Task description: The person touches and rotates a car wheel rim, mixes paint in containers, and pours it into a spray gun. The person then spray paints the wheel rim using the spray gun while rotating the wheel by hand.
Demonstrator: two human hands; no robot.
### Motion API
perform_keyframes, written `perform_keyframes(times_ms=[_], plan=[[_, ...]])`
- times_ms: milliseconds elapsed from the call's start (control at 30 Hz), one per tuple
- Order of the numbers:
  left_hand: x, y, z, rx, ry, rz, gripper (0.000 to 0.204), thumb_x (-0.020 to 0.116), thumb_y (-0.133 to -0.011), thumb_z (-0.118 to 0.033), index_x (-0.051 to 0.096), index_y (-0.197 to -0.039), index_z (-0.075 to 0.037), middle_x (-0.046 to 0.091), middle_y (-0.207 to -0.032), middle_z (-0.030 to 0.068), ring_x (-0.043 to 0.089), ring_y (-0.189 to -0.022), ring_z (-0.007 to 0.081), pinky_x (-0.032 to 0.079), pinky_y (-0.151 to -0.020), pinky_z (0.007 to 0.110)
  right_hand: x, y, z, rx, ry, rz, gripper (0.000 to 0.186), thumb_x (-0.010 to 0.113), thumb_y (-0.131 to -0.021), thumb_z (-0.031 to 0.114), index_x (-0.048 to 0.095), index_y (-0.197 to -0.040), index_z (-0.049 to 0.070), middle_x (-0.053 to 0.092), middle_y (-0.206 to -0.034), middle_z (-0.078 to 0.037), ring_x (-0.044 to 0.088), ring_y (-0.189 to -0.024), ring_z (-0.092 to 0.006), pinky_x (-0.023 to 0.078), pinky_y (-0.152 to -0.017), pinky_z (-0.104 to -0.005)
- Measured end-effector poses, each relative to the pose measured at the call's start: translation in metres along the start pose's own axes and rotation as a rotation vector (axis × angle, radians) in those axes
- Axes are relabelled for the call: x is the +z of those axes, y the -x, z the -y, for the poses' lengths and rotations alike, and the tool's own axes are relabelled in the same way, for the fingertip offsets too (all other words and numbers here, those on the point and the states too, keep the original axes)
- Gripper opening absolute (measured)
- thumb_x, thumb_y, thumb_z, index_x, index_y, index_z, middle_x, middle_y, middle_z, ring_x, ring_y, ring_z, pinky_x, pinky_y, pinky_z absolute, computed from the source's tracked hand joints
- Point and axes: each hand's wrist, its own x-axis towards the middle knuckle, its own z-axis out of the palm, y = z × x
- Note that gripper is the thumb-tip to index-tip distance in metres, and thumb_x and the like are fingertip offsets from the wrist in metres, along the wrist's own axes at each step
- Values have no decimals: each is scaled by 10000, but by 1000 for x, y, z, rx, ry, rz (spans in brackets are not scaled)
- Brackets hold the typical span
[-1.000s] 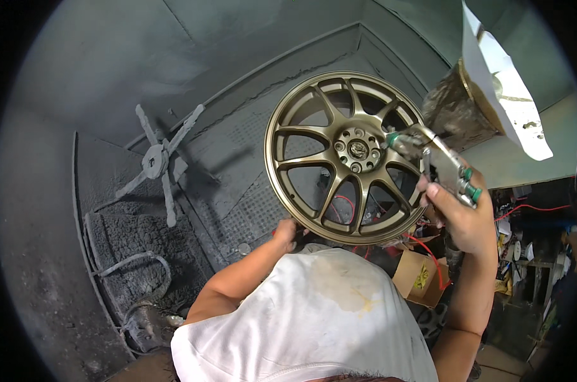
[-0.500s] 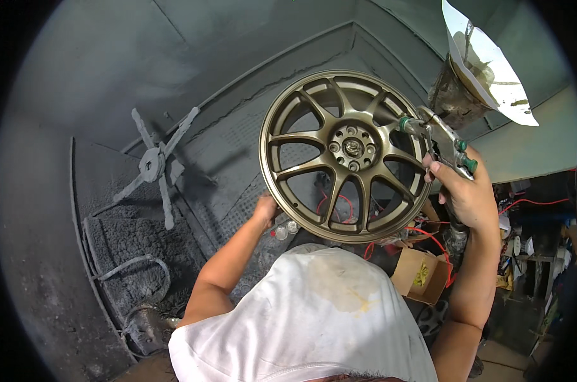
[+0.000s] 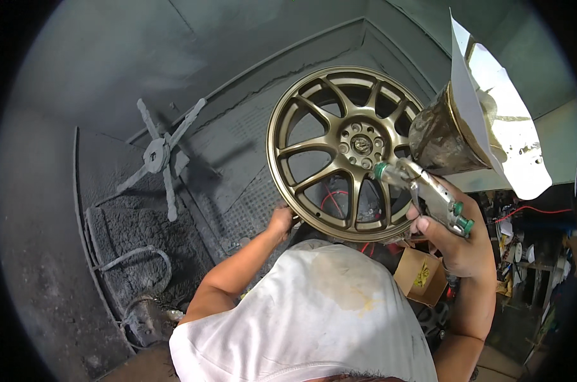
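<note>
A bronze multi-spoke car wheel rim [image 3: 332, 170] is held up in front of me, its face toward me. My right hand [image 3: 457, 239] is closed around a metal spray gun [image 3: 431, 197] with green knobs, whose nozzle points over the lower right spokes. On top of the gun sits a paint-stained cup [image 3: 444, 135] with a white paper cone [image 3: 506, 121] in its mouth. My left hand [image 3: 281, 221] is closed at the lower left edge of the rim. Its fingertips are partly hidden, and what they grip cannot be made out.
At left stands a grey, paint-crusted cross-shaped stand [image 3: 158, 155], beside a rough grey block [image 3: 132, 232] with a curved bar. Grey booth walls [image 3: 257, 38] rise behind. An open cardboard box [image 3: 421, 275] and a cluttered shelf [image 3: 530, 267] are at lower right.
The spray gun and its cup have come down toward me and slightly left, from the rim's upper right to its lower right. The rim has turned a little counterclockwise. The view has shifted slightly.
</note>
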Motion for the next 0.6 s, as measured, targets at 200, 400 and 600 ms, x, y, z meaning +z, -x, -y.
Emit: perform_keyframes(times_ms=[200, 400, 600], plan=[[-9, -2, 27, -68, 39, 70, 215, 508, -950, -8, 683, -1075, -27, 722, -988, 84, 678, -876, 170, 573, -748, 320, -16, -18, -2, -59, 57, -139, 550, 704, -912, 151, 544, -1416, -1, 686, -1084, -51, 646, -888, -109, 506, -560, -235], [-32, -30, 19, -143, 6, 53, 215, 515, -964, -56, 690, -1083, -18, 724, -981, 106, 690, -841, 218, 581, -759, 360, -34, -54, 8, -65, 76, -118, 347, 699, -908, 143, 622, -1219, 10, 722, -1039, -57, 674, -858, -124, 485, -515, -248], [-31, -38, -29, 39, -47, -40, 253, 485, -976, -85, 690, -1113, -25, 731, -997, 110, 703, -856, 242, 585, -775, 400, -26, -69, 4, -65, 103, -234, 276, 693, -912, 149, 642, -1150, 20, 714, -942, -39, 656, -776, -113, 471, -507, -251]])
